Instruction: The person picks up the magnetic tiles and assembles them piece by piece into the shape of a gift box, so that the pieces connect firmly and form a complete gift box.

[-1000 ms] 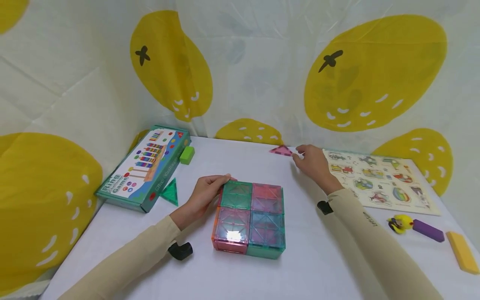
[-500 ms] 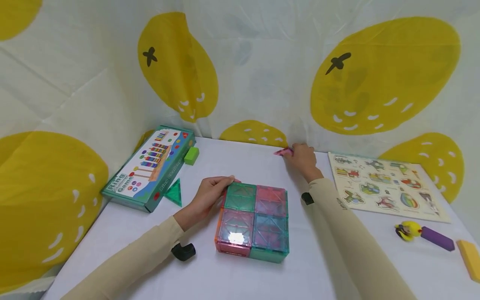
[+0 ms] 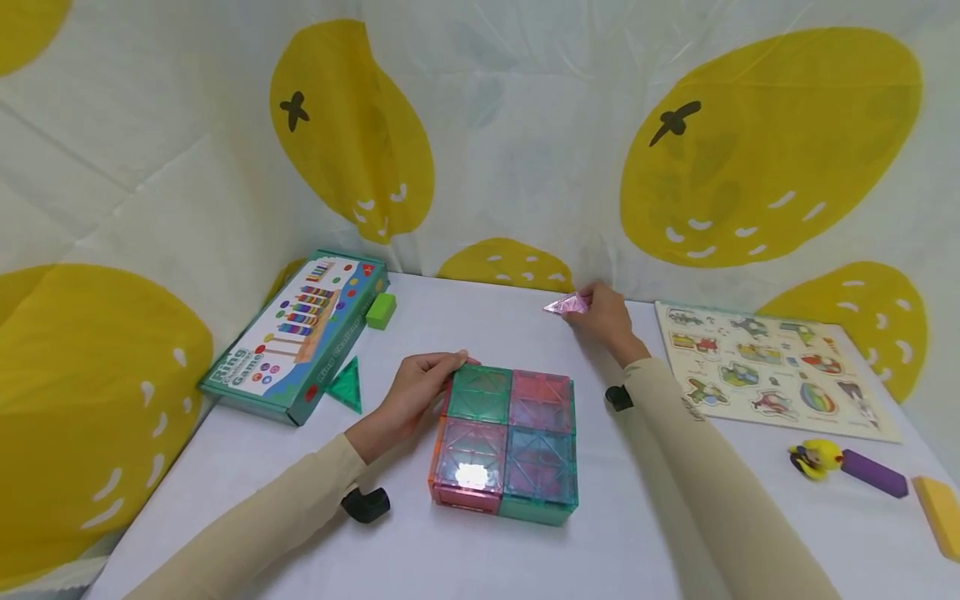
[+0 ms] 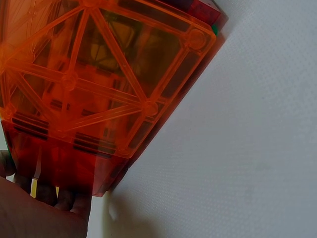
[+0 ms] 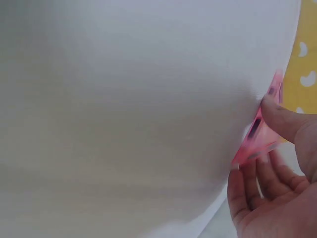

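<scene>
A low square block of translucent magnetic tiles, topped by green, pink and blue squares, sits on the white table. My left hand holds its far left corner, thumb at the top edge. In the left wrist view, the fingers lie against a red tile beside an orange tile. Farther back, my right hand pinches a pink triangular magnetic tile between thumb and fingers. The right wrist view shows that pink tile tilted, its lower corner at the fingertips.
A ring game box lies at the left, with a green block and a green triangular tile beside it. At the right are a picture puzzle board, a small yellow-haired figure, a purple block and a yellow block.
My right hand has moved left to the pink triangular tile and taken hold of it. The tile, flat before, is tilted up. My left hand stays at the tile block.
</scene>
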Demonstrator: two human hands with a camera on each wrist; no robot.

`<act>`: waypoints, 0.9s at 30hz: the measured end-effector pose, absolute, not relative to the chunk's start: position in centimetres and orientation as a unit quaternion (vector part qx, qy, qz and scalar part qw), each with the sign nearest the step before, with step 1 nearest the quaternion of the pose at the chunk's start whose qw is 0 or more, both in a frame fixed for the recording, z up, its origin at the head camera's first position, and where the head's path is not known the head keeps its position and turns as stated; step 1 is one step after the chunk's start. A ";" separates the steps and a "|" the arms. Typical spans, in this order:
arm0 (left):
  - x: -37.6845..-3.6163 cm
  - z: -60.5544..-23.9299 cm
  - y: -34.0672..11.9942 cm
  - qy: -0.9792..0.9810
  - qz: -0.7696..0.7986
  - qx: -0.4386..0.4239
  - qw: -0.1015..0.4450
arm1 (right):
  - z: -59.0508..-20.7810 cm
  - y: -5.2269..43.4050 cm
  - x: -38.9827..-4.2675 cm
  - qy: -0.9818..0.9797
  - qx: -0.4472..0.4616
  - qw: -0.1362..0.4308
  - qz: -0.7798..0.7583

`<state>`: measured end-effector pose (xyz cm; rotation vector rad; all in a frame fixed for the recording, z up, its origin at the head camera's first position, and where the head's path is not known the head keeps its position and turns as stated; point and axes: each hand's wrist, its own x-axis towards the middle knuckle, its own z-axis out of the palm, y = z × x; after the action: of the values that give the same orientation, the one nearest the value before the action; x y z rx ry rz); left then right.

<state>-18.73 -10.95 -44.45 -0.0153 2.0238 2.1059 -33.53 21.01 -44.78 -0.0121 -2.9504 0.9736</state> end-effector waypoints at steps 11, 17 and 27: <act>-18.9 -44.2 -11.1 0.682 0.723 -0.002 0.113 | -42.4 21.1 -27.7 -0.920 0.167 0.070 0.347; -18.8 -44.3 -11.2 0.685 0.720 -0.009 0.113 | -39.5 20.5 -23.4 -0.903 0.202 0.097 0.367; -18.8 -44.5 -11.1 0.676 0.726 -0.007 0.123 | -36.5 16.4 -16.6 -0.873 0.286 0.060 0.391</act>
<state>-18.82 -11.11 -44.47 -0.0196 1.9730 2.1185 -16.63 16.44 -36.45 0.8667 -2.6411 1.1843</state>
